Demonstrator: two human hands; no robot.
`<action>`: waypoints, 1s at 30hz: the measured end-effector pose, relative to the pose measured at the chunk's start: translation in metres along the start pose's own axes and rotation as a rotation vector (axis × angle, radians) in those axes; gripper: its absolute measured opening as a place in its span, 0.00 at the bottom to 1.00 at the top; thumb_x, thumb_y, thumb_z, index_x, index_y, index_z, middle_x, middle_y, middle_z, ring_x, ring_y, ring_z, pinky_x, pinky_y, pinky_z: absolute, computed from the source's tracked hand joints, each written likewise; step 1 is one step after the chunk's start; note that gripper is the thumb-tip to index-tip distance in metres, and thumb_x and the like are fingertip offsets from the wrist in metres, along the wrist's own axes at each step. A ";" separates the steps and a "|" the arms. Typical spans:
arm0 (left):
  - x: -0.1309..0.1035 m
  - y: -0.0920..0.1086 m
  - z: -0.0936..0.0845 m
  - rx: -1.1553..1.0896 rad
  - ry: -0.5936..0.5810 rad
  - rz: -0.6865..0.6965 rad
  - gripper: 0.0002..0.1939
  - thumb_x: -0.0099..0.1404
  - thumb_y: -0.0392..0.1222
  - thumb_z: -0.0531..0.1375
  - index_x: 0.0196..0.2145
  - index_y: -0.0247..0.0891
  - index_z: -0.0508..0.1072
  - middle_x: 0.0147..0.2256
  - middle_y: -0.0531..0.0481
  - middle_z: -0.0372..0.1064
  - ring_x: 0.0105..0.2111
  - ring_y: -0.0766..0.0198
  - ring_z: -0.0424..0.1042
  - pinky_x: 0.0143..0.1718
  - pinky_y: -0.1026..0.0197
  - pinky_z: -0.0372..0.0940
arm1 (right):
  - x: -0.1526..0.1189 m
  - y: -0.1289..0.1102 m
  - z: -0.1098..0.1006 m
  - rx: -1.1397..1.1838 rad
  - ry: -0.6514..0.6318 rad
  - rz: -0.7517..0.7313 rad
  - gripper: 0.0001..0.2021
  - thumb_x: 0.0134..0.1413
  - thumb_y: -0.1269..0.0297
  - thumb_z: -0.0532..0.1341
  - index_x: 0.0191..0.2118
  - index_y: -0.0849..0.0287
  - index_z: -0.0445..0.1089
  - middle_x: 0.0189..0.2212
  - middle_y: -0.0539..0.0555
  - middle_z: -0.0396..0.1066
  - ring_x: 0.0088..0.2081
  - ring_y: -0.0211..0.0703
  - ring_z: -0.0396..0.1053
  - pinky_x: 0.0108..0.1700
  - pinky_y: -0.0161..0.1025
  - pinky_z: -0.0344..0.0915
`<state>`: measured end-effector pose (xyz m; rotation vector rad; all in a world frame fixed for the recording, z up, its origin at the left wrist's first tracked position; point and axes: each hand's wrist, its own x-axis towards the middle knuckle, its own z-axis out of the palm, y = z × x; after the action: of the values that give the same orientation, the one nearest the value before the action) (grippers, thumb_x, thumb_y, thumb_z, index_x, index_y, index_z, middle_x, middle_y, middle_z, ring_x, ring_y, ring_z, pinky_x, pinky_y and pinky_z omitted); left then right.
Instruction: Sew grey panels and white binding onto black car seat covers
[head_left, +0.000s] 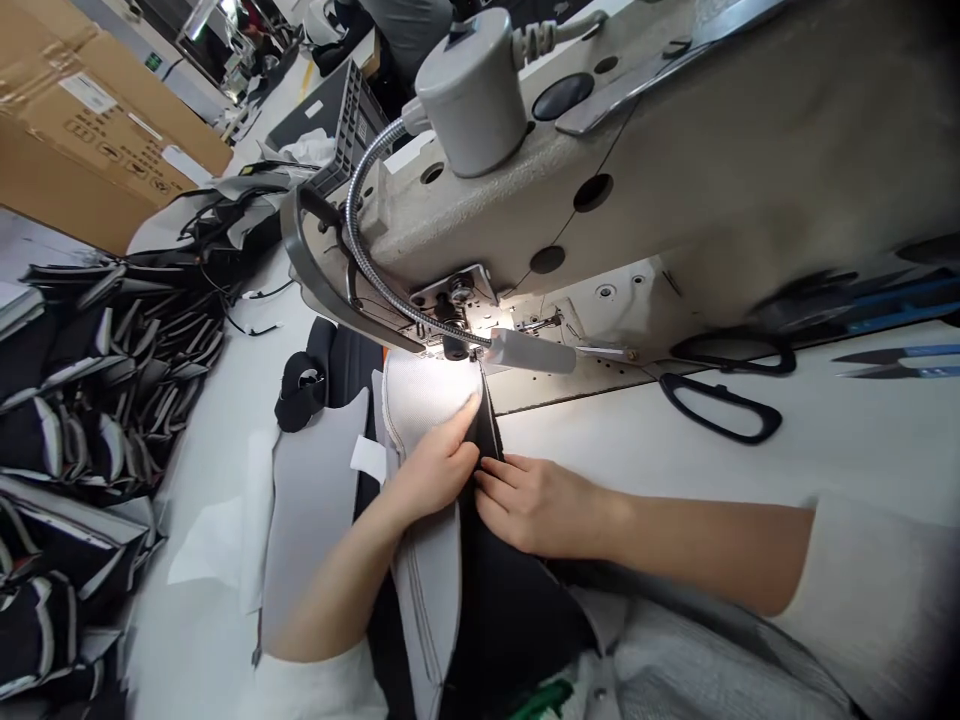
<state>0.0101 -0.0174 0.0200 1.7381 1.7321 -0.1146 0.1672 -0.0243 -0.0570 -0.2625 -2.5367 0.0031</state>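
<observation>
Pinching pale fabric with left hand, black cloth with right hand. You risk misalignment pulling unevenly.

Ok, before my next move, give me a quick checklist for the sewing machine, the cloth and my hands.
1. Lamp lighting the work: ok, the light cloth is bright near the sewing machine.
2. Left hand placed: ok, on the light cloth, apart from the sewing machine.
3. Right hand placed: ok, its fingertips are at the black cloth.
4. Scissors out of the way: ok, their black handles lie apart from both hands.
5. Needle threaded: cannot tell, too small to see.
</observation>
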 end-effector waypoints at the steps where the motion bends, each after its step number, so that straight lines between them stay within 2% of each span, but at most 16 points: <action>1: -0.001 0.002 0.005 0.033 0.004 -0.024 0.36 0.60 0.34 0.45 0.66 0.32 0.42 0.42 0.43 0.73 0.42 0.56 0.71 0.47 0.56 0.63 | -0.003 -0.001 0.002 -0.008 0.013 0.000 0.07 0.56 0.75 0.52 0.33 0.64 0.66 0.33 0.60 0.71 0.37 0.45 0.69 0.37 0.40 0.65; 3: -0.003 0.007 0.010 0.149 0.000 -0.078 0.37 0.60 0.35 0.45 0.66 0.33 0.39 0.33 0.44 0.74 0.34 0.55 0.72 0.39 0.57 0.65 | -0.004 -0.002 0.003 -0.025 0.035 -0.012 0.07 0.56 0.76 0.52 0.34 0.65 0.67 0.35 0.62 0.71 0.39 0.47 0.70 0.39 0.42 0.67; 5: -0.002 0.010 0.009 0.234 -0.009 -0.089 0.37 0.61 0.35 0.45 0.66 0.34 0.37 0.29 0.45 0.72 0.29 0.55 0.71 0.33 0.58 0.63 | -0.003 -0.001 0.002 -0.046 0.061 -0.016 0.08 0.56 0.77 0.52 0.33 0.65 0.68 0.36 0.62 0.72 0.40 0.48 0.70 0.41 0.42 0.68; 11: 0.017 0.000 -0.013 0.223 -0.034 -0.020 0.37 0.60 0.35 0.45 0.66 0.36 0.39 0.27 0.47 0.72 0.25 0.58 0.68 0.28 0.61 0.60 | 0.009 0.008 0.007 -0.093 0.111 0.071 0.12 0.57 0.77 0.52 0.42 0.71 0.70 0.41 0.63 0.72 0.47 0.49 0.69 0.52 0.41 0.67; 13: 0.026 -0.006 -0.020 0.226 -0.040 -0.002 0.36 0.60 0.35 0.45 0.66 0.36 0.42 0.29 0.45 0.73 0.27 0.57 0.69 0.29 0.60 0.61 | 0.014 0.013 0.009 -0.096 0.110 0.083 0.12 0.57 0.77 0.52 0.42 0.72 0.70 0.42 0.64 0.72 0.48 0.50 0.68 0.53 0.41 0.65; 16: 0.038 -0.012 -0.028 0.222 -0.010 0.068 0.33 0.60 0.35 0.45 0.64 0.37 0.50 0.41 0.40 0.73 0.35 0.56 0.72 0.36 0.59 0.63 | 0.021 0.020 0.011 -0.106 0.104 0.103 0.13 0.57 0.77 0.52 0.45 0.74 0.70 0.44 0.65 0.71 0.50 0.50 0.67 0.55 0.41 0.64; 18: 0.043 -0.013 -0.030 0.227 0.023 0.095 0.32 0.61 0.35 0.45 0.64 0.38 0.51 0.47 0.40 0.70 0.39 0.55 0.71 0.38 0.59 0.63 | 0.024 0.023 0.012 -0.098 0.084 0.132 0.14 0.58 0.78 0.51 0.46 0.74 0.69 0.45 0.65 0.70 0.52 0.50 0.66 0.55 0.41 0.64; 20: 0.045 -0.011 -0.031 0.268 0.036 0.078 0.33 0.61 0.36 0.45 0.64 0.38 0.50 0.46 0.40 0.71 0.38 0.54 0.72 0.37 0.59 0.63 | 0.025 0.025 0.013 -0.069 0.055 0.173 0.14 0.59 0.77 0.50 0.46 0.72 0.69 0.45 0.64 0.70 0.51 0.49 0.65 0.54 0.41 0.64; 24: 0.030 -0.002 -0.028 0.379 -0.009 0.045 0.35 0.60 0.39 0.47 0.65 0.36 0.45 0.37 0.42 0.74 0.35 0.51 0.73 0.33 0.58 0.63 | 0.016 0.028 0.009 -0.008 -0.011 0.163 0.12 0.60 0.75 0.50 0.44 0.68 0.68 0.45 0.62 0.69 0.52 0.49 0.63 0.52 0.43 0.63; 28: 0.001 -0.007 -0.020 0.372 -0.070 0.071 0.36 0.62 0.40 0.47 0.66 0.37 0.40 0.37 0.44 0.73 0.34 0.53 0.72 0.31 0.59 0.62 | -0.003 0.040 -0.005 0.070 -0.080 0.104 0.08 0.61 0.66 0.53 0.35 0.61 0.67 0.34 0.56 0.68 0.39 0.45 0.66 0.39 0.41 0.62; 30: -0.011 -0.014 -0.016 0.324 -0.069 0.071 0.35 0.62 0.38 0.47 0.66 0.37 0.42 0.36 0.46 0.73 0.32 0.56 0.72 0.31 0.60 0.62 | -0.009 0.047 -0.011 0.132 -0.097 0.039 0.09 0.61 0.62 0.54 0.36 0.61 0.67 0.33 0.55 0.68 0.38 0.44 0.66 0.38 0.40 0.61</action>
<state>-0.0098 -0.0203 0.0328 1.9978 1.6702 -0.4402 0.1896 0.0197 -0.0563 -0.2654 -2.6137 0.2020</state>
